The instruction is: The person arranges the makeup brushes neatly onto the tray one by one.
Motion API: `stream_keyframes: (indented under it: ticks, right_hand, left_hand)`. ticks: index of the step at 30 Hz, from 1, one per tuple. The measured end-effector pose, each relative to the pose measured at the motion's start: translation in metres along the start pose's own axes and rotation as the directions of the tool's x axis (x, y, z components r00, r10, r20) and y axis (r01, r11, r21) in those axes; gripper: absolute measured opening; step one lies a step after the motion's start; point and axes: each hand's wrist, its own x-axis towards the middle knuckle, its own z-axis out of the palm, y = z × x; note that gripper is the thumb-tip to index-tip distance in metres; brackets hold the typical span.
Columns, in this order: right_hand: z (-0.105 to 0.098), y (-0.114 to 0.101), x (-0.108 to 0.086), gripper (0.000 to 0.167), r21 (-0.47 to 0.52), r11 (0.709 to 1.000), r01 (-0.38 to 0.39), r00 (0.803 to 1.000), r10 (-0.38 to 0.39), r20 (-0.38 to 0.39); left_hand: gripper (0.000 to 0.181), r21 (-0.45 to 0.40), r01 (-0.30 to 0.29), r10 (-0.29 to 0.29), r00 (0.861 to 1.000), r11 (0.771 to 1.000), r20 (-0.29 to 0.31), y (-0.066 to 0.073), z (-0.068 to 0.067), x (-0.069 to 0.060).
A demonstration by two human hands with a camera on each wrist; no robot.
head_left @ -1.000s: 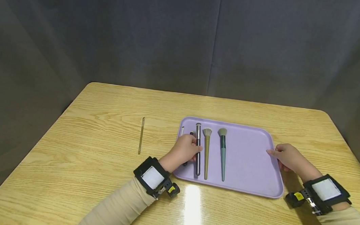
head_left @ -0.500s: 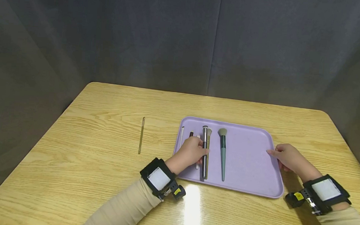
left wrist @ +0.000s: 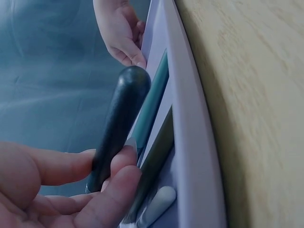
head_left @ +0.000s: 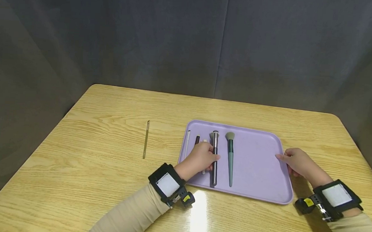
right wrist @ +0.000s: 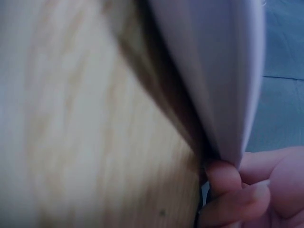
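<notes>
My left hand (head_left: 200, 156) pinches a black-handled brush with a silver ferrule (head_left: 214, 166) over the purple tray (head_left: 256, 168). In the left wrist view the dark handle (left wrist: 118, 114) is raised above the tray, between the thumb and fingers of the left hand (left wrist: 61, 185). Under it an olive brush (left wrist: 159, 147) lies in the tray, mostly covered in the head view. To its right lies a green brush (head_left: 230, 160). My right hand (head_left: 300, 163) grips the tray's right rim, thumb on top; the right wrist view shows the fingers (right wrist: 232, 204) at the tray's edge (right wrist: 228, 95).
On the tray's left side are a thin white brush (head_left: 187, 144), a short dark-ended one (head_left: 197, 139) and a pale one (head_left: 203, 172), partly behind the left hand. A thin olive brush (head_left: 145, 142) lies on the wooden table (head_left: 109, 126), left of the tray.
My left hand has moved right with the black-handled brush, from left of the olive brush to above it, uncovering the pale brush in part. The right hand and tray have stayed still.
</notes>
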Motion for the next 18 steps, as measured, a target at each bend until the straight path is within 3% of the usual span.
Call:
stream_keyframes:
  ticks: [9,18]
  right_hand:
    - [-0.001,0.0,0.0,0.033,0.001,1.0,-0.002,1.0,0.002,0.0]
    - [0.0,0.0,-0.001,0.034,0.01,1.0,0.012,1.0,-0.012,-0.002]
  left_hand:
    - [0.011,0.009,-0.022,0.022,1.0,1.0,0.0,0.0,0.008,0.002]
    - [0.013,0.034,0.006,-0.007,1.0,0.999,0.028,0.005,0.015,0.003]
